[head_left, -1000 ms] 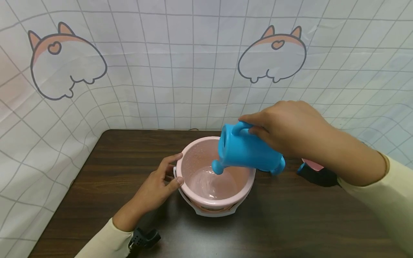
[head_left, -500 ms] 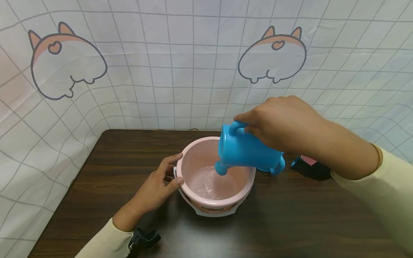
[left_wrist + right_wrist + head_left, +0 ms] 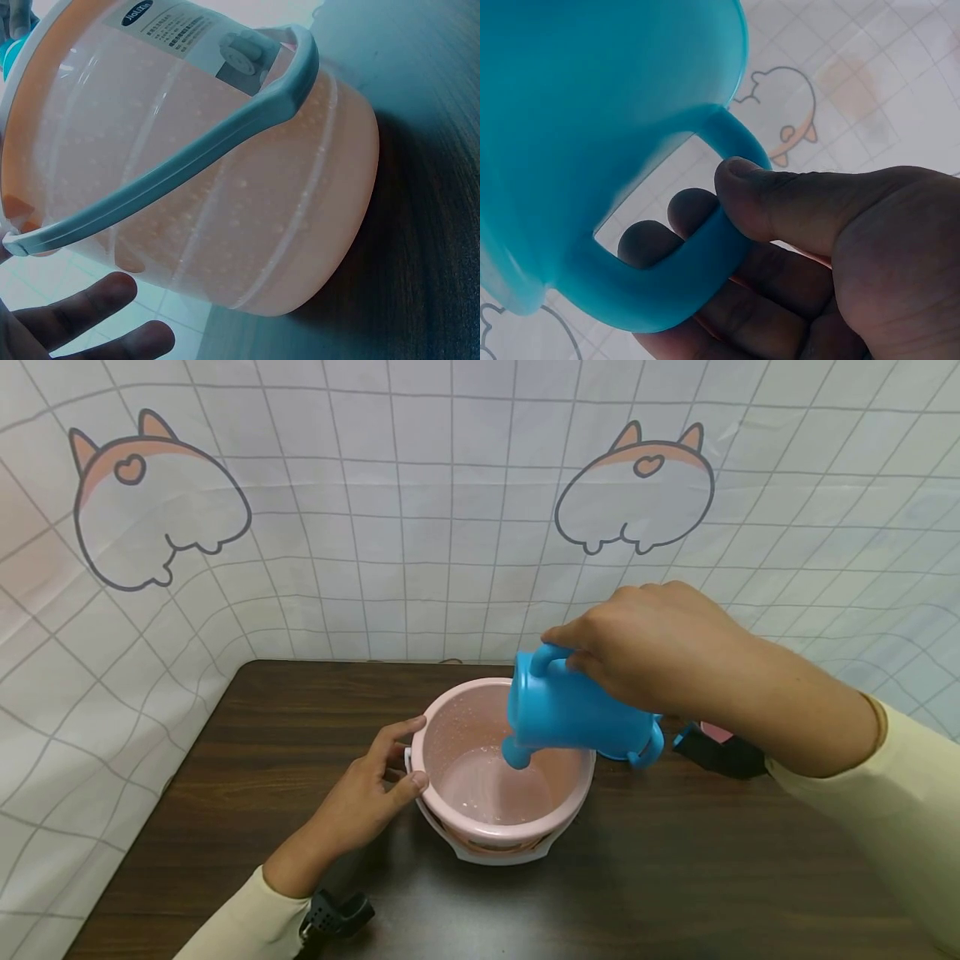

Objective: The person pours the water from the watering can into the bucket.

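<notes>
In the head view a pink bucket (image 3: 501, 835) stands on the dark wooden table, with some liquid showing at its bottom. My left hand (image 3: 367, 797) rests at its left side, thumb and index fingertips on the rim. Two further fingers (image 3: 112, 315) extend apart from the bucket wall in the left wrist view. My right hand (image 3: 652, 643) holds a blue watering can (image 3: 577, 706) by its handle (image 3: 682, 292), the thumb on one side and fingers curled through the loop. The can is tilted left, its rounded spout head (image 3: 517, 752) over the bucket's opening.
A grey carrying handle (image 3: 202, 157) hangs along the bucket's outside. Behind the can, a blue loop-shaped part (image 3: 651, 747) shows low by the table, mostly hidden. White gridded cloth (image 3: 420, 510) hangs behind the dark table (image 3: 300, 718).
My right hand and the watering can have shifted slightly, the spout head moving a little right and down. The liquid's ripples have calmed. The left hand keeps its place on the rim.
</notes>
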A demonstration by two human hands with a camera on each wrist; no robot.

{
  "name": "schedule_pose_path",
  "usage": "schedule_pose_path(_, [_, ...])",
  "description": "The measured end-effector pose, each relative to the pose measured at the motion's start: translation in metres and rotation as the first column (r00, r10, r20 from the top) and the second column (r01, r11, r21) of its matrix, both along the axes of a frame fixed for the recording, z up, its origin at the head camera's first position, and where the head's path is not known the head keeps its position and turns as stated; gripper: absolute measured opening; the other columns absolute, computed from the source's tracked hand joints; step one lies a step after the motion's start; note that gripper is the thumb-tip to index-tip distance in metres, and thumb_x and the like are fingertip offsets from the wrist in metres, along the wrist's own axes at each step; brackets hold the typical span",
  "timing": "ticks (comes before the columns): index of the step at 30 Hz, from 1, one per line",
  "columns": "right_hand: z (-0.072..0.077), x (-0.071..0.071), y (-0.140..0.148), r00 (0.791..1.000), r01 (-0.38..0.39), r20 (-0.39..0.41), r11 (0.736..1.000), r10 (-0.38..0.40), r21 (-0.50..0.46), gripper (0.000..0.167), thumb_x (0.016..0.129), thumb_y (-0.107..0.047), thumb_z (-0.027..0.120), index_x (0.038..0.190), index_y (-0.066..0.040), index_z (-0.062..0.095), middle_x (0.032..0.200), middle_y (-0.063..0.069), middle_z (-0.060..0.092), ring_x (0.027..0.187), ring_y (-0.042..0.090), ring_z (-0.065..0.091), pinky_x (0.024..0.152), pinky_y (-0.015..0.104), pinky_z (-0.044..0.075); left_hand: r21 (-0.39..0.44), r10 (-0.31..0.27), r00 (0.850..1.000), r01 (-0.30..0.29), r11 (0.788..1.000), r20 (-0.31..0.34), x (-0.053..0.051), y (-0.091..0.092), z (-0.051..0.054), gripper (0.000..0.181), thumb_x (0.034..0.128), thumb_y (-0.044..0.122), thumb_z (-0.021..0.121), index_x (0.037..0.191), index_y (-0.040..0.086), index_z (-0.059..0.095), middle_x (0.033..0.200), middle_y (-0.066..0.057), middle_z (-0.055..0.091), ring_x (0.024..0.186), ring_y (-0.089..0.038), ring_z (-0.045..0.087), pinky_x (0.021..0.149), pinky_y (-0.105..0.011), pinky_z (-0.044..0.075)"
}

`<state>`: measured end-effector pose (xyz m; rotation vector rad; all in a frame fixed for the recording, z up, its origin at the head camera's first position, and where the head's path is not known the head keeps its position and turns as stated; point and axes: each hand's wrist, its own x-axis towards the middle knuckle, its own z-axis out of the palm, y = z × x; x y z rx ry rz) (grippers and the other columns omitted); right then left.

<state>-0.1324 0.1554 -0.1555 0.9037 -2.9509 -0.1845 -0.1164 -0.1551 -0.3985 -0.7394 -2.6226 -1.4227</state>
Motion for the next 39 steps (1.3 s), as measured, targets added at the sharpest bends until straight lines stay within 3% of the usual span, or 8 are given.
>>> schedule_pose_path(15, [-0.001,0.0,0.005,1.0,0.017,0.011,0.999,-0.016,-0.028,0.037,0.098,-0.026,0.068,0.136,-0.031,0.069,0.101,0.004,0.076,0.083,0.025,0.07,0.058,0.044,0.053,-0.003,-0.003,1.0,0.003,1.0,0.013,0.0,0.0,0.001,0.063,0.1,0.044,0.061,0.155,0.032,0.033,0.119,-0.007,0.067,0.101,-0.02,0.067,0.08,-0.05,0.053])
schedule_pose_path(25, [-0.007,0.002,0.028,1.0,0.01,0.001,0.993,-0.01,-0.118,0.04,0.097,-0.024,0.071,0.137,-0.026,0.068,0.107,0.006,0.076,0.087,0.028,0.069,0.061,0.047,0.054,-0.003,-0.006,1.0,0.006,1.0,0.017,0.0,-0.001,0.002,0.062,0.1002,0.043,0.061,0.155,0.031,0.034,0.119,-0.007,0.067,0.101,-0.021,0.067,0.081,-0.053,0.054])
schedule_pose_path(34, [-0.02,0.006,0.06,0.999,-0.005,-0.041,0.964,-0.006,-0.267,0.041,0.094,-0.018,0.075,0.134,-0.019,0.07,0.098,0.005,0.077,0.067,0.018,0.058,0.051,0.033,0.039,-0.014,-0.001,1.0,0.002,1.0,0.013,0.0,-0.001,0.002,0.062,0.1003,0.042,0.061,0.155,0.03,0.034,0.118,-0.007,0.067,0.101,-0.02,0.067,0.079,-0.047,0.054])
schedule_pose_path(39, [-0.032,0.01,0.081,0.992,-0.063,-0.122,0.935,0.021,-0.349,0.041,0.09,-0.011,0.079,0.131,-0.014,0.072,0.1,0.006,0.077,0.063,0.011,0.057,0.052,0.028,0.045,-0.013,0.004,1.0,-0.004,1.0,0.019,0.001,0.0,0.003,0.062,0.1,0.04,0.062,0.154,0.029,0.034,0.117,-0.008,0.067,0.1,-0.02,0.067,0.079,-0.05,0.054])
